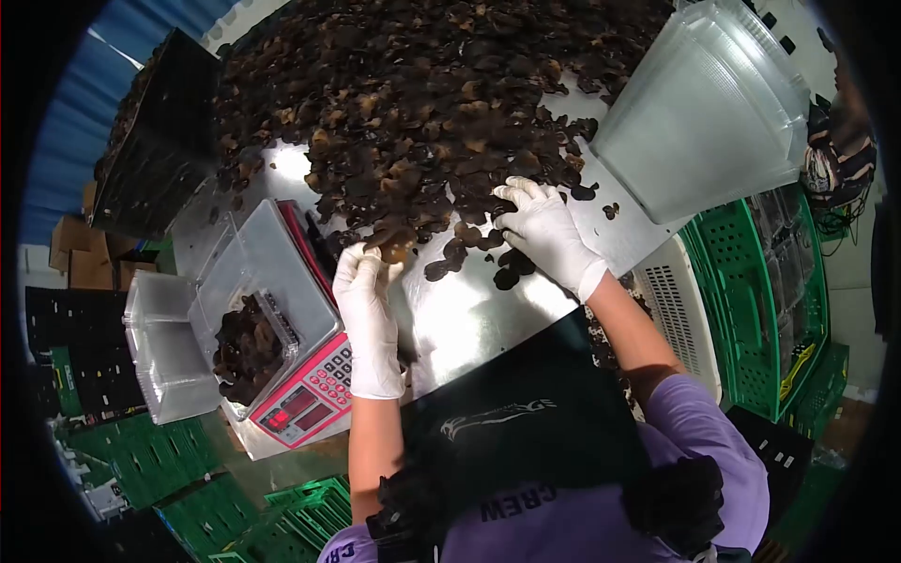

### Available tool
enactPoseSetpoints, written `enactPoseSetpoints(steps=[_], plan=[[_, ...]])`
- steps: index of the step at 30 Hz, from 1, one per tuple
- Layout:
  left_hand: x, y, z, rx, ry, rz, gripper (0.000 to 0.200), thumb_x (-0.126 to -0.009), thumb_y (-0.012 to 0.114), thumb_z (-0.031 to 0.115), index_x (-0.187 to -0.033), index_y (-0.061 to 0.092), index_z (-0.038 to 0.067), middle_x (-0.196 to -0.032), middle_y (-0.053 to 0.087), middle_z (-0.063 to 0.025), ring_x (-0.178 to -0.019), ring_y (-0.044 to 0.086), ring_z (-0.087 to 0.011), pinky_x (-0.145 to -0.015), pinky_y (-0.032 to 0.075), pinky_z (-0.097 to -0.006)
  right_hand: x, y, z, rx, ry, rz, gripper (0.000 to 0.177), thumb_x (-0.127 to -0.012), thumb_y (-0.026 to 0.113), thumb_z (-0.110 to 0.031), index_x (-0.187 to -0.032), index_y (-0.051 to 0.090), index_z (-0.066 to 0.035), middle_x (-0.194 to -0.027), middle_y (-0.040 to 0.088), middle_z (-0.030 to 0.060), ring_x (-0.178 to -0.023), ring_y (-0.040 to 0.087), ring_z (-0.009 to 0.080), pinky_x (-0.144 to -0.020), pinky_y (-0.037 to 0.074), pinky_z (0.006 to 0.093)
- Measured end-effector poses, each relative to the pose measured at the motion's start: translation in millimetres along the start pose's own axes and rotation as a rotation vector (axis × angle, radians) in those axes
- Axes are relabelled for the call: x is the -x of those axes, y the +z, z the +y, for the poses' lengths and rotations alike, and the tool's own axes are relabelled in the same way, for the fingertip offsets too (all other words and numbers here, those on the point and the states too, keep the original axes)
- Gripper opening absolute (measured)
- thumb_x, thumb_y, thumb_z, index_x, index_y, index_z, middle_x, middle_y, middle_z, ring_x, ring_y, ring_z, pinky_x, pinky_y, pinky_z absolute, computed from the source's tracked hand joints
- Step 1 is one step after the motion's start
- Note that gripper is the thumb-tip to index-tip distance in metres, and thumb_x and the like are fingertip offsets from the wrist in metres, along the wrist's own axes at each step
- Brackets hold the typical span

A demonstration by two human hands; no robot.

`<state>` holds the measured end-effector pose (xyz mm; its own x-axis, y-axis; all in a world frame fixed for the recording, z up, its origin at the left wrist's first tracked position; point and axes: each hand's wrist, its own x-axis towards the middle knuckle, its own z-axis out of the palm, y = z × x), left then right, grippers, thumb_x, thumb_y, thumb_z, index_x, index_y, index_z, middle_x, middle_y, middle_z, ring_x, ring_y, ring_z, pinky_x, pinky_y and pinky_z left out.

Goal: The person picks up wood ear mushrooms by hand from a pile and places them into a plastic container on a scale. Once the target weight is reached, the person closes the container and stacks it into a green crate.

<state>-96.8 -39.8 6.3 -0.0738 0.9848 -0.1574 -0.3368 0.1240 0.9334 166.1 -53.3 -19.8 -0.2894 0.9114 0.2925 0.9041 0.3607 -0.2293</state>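
My left hand [367, 314], in a white glove, is closed in a pinch on a thin brown wood ear mushroom [399, 248] at the near edge of the heap. To its right, my right hand [547, 228], gloved too, rests at the heap's front with thumb and fingers apart, touching dark pieces. The large heap of wood ear mushrooms [413, 103] spreads over the metal table [460, 328]. Left of my left hand stands a red and white digital scale [305, 399]. An open clear plastic box [249, 272] on it holds some mushrooms [249, 349].
Stacked clear containers [713, 113] stand at the table's right. More clear boxes [164, 347] sit beyond the scale. A black crate [160, 131] of mushrooms is tilted at the left back. On the right are a white basket [680, 310] and green crates [741, 300].
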Motion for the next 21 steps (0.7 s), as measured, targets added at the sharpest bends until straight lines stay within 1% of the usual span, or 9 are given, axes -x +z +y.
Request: enactPoseSetpoints(steps=[3, 6, 9, 11, 14, 17, 18, 20, 21], plan=[[5.4, -4.7, -8.0, 0.033, 0.029, -0.005, 0.01, -0.096, 0.056, 0.012, -0.102, 0.063, 0.006, -0.097, 0.068, -0.0066, -0.089, 0.067, -0.0163, -0.076, 0.056, -0.0307, 0.3, -4.6, 2.1, -0.196, 0.007, 0.193, 0.008, -0.075, 0.071, -0.011, -0.083, 0.069, -0.012, -0.119, 0.063, 0.0075, -0.123, 0.052, 0.0252, -0.093, 0.042, 0.04], [-0.2, -10.6, -23.8, 0.185, -0.028, 0.012, 0.013, -0.097, 0.056, 0.011, -0.105, 0.063, 0.005, -0.103, 0.068, -0.0091, -0.091, 0.069, -0.0206, -0.072, 0.059, -0.0306, 15.5, -21.8, 0.5, -0.776, 0.301, 0.292, 0.005, -0.081, 0.067, -0.004, -0.085, 0.065, -0.003, -0.114, 0.064, 0.0116, -0.108, 0.06, 0.0251, -0.092, 0.047, 0.035], [-5.0, -4.9, -28.0, 0.244, -0.087, 0.01, 0.013, -0.097, 0.056, 0.011, -0.106, 0.062, 0.004, -0.103, 0.068, -0.0102, -0.088, 0.069, -0.0227, -0.068, 0.059, -0.03, 41.6, -58.9, 1.2, -1.397, 0.583, 0.184, 0.006, -0.091, 0.059, 0.0, -0.096, 0.061, 0.002, -0.102, 0.065, 0.0067, -0.095, 0.06, 0.0109, -0.084, 0.048, 0.025], [-4.6, 1.5, -22.5, 0.183, -0.068, 0.018, 0.015, -0.097, 0.055, 0.012, -0.108, 0.062, 0.004, -0.103, 0.068, -0.011, -0.086, 0.069, -0.0225, -0.069, 0.059, -0.0302, 75.2, -83.6, 15.8, -1.232, 0.714, -0.056, 0.007, -0.091, 0.059, -0.002, -0.094, 0.065, 0.0, -0.087, 0.064, -0.0003, -0.074, 0.058, 0.0042, -0.065, 0.048, 0.0202], [-4.3, 9.4, -12.3, 0.245, -0.081, -0.017, 0.019, -0.099, 0.052, 0.015, -0.109, 0.062, 0.003, -0.099, 0.067, -0.0106, -0.088, 0.068, -0.022, -0.072, 0.057, -0.031, 105.0, -110.8, 23.7, -0.905, 0.71, -0.445, 0.005, -0.085, 0.065, -0.003, -0.087, 0.07, -0.002, -0.077, 0.066, 0.0012, -0.066, 0.058, 0.0052, -0.062, 0.047, 0.0217], [-8.2, 22.4, 2.4, 0.392, -0.192, -0.021, 0.024, -0.1, 0.05, 0.023, -0.107, 0.063, 0.003, -0.091, 0.065, -0.0089, -0.084, 0.065, -0.0203, -0.075, 0.054, -0.0307, 119.4, -99.0, 30.6, -0.746, 0.607, -0.419, 0.008, -0.087, 0.064, -0.005, -0.089, 0.07, -0.002, -0.079, 0.069, 0.0028, -0.065, 0.058, 0.0071, -0.06, 0.046, 0.0224], [-15.6, 22.7, -0.2, 0.44, -0.214, -0.049, 0.022, -0.1, 0.053, 0.023, -0.106, 0.063, 0.004, -0.09, 0.065, -0.0081, -0.081, 0.064, -0.019, -0.074, 0.053, -0.029, 115.2, -91.5, 30.1, -1.057, 0.706, -0.246, 0.01, -0.088, 0.063, -0.007, -0.087, 0.071, -0.002, -0.08, 0.069, 0.004, -0.066, 0.058, 0.0079, -0.06, 0.045, 0.022], [-38.8, 30.8, -1.9, -0.273, -0.013, -0.021, 0.017, -0.092, 0.065, 0.021, -0.097, 0.064, 0.005, -0.082, 0.065, -0.0041, -0.071, 0.061, -0.0147, -0.066, 0.049, -0.0286, 88.7, -90.3, 28.9, -1.483, 0.865, -0.065, 0.019, -0.093, 0.057, -0.015, -0.088, 0.069, -0.001, -0.081, 0.067, 0.006, -0.069, 0.059, 0.0101, -0.062, 0.045, 0.0207], [-43.2, 41.5, -1.9, -0.555, 0.203, 0.078, 0.018, -0.09, 0.067, 0.022, -0.096, 0.064, 0.005, -0.081, 0.066, -0.0054, -0.07, 0.063, -0.0168, -0.065, 0.05, -0.0309, 72.8, -81.6, 22.7, -1.668, 0.748, 0.065, 0.021, -0.095, 0.055, -0.017, -0.09, 0.067, -0.001, -0.081, 0.065, 0.0063, -0.069, 0.058, 0.0105, -0.061, 0.044, 0.0214]])
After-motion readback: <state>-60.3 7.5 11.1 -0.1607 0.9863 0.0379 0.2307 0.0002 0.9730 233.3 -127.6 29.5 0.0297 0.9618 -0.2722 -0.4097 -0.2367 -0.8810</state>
